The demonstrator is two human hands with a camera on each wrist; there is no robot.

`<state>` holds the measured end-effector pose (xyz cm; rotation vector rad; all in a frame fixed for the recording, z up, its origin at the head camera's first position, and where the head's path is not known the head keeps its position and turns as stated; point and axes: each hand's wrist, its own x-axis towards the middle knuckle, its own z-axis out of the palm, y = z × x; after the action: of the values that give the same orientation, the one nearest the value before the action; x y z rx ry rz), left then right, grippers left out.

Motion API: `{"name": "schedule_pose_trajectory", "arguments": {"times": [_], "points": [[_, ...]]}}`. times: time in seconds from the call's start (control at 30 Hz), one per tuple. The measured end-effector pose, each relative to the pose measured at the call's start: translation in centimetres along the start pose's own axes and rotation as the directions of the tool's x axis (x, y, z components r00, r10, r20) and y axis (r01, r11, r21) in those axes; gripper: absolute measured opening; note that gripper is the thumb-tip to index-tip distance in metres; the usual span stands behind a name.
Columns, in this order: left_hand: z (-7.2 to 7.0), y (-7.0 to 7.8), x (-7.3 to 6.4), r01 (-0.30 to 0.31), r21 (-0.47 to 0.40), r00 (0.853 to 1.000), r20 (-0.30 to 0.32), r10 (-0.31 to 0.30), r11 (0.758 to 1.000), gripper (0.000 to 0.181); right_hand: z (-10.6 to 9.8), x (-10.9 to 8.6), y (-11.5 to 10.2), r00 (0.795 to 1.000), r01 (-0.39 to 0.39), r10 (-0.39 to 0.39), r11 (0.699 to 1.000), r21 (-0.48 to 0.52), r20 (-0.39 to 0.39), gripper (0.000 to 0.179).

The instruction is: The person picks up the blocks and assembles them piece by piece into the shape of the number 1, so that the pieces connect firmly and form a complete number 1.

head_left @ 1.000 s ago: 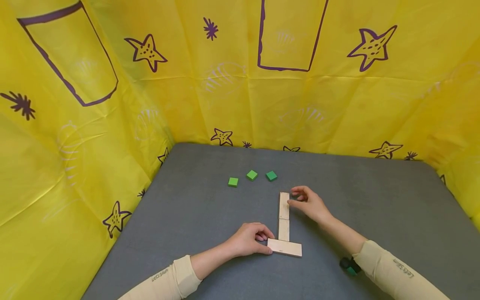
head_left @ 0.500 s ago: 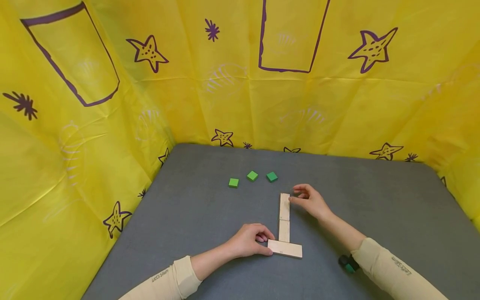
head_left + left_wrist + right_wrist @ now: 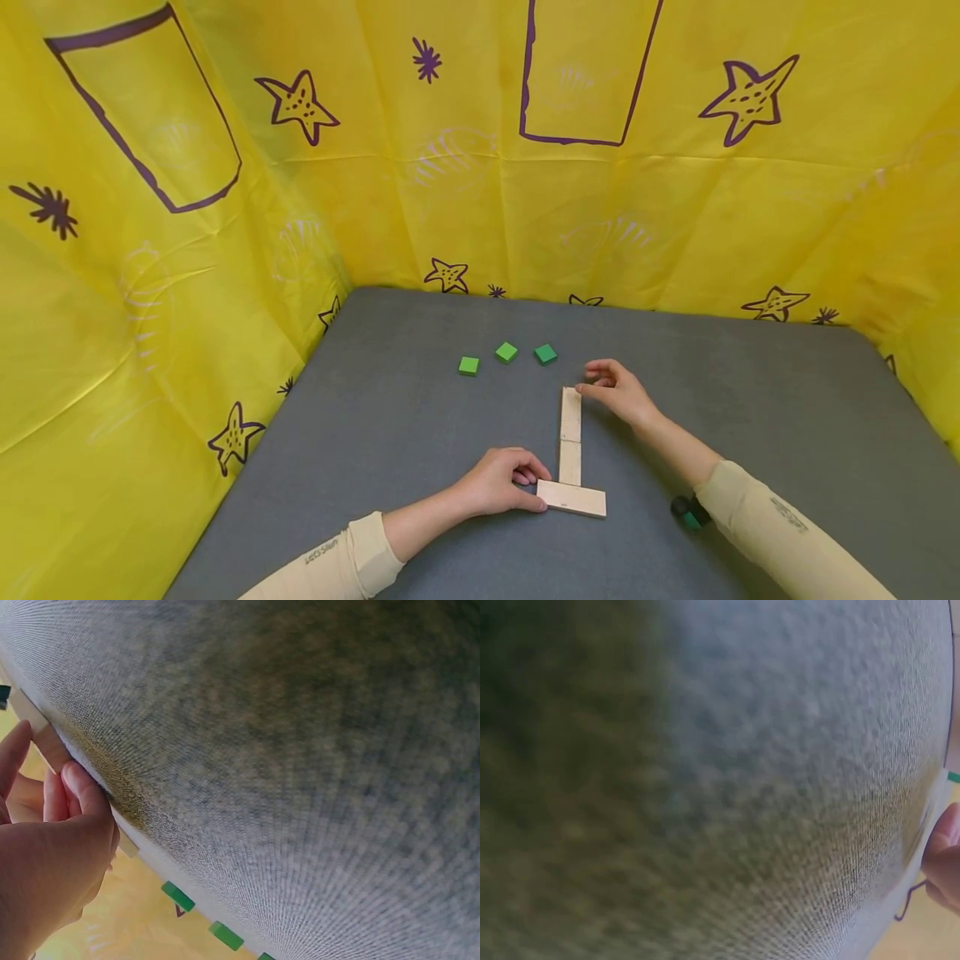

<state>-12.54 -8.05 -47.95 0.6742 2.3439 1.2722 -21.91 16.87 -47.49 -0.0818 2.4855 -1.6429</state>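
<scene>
Three flat wooden blocks lie on the grey table in the head view. The near one point(image 3: 572, 498) lies crosswise; the middle one point(image 3: 570, 463) and the far one point(image 3: 571, 414) run away from it end to end, like an upside-down T. My left hand point(image 3: 501, 482) pinches the left end of the crosswise block between thumb and fingers; the left wrist view shows this block point(image 3: 49, 742) in that grip. My right hand point(image 3: 621, 397) is at the far block's top right corner, thumb tip touching it, other fingers loosely bent beyond. Only part of this hand point(image 3: 943, 859) shows in the right wrist view.
Behind the wooden blocks lie two light green square tiles point(image 3: 468, 366) point(image 3: 506, 352) and a darker green one point(image 3: 545, 354). Yellow cloth point(image 3: 465, 208) with purple drawings hangs around the table point(image 3: 390, 400). A black and green device point(image 3: 690, 512) is by the right sleeve.
My right hand has slid a little away from me along the far block, its thumb going from the right side to the top corner. The left hand and the blocks stay put.
</scene>
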Motion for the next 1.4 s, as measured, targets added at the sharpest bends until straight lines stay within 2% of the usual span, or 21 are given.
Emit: {"name": "schedule_pose_trajectory", "arguments": {"times": [0.9, 1.4], "points": [[-0.1, 0.2, -0.1, -0.006, -0.02, 1.0, -0.011, 0.006, 1.0, 0.027, 0.5, 3.0, -0.3, 1.0, 0.012, -0.011, 0.999, -0.042, 0.029, 0.053], [-0.1, 0.3, 0.0, -0.005, -0.015, 1.0, -0.01, 0.005, 1.0, 0.026, 1.3, 4.8, -0.4, 0.997, 0.073, -0.073, 0.982, -0.174, 0.009, 0.047]]}}
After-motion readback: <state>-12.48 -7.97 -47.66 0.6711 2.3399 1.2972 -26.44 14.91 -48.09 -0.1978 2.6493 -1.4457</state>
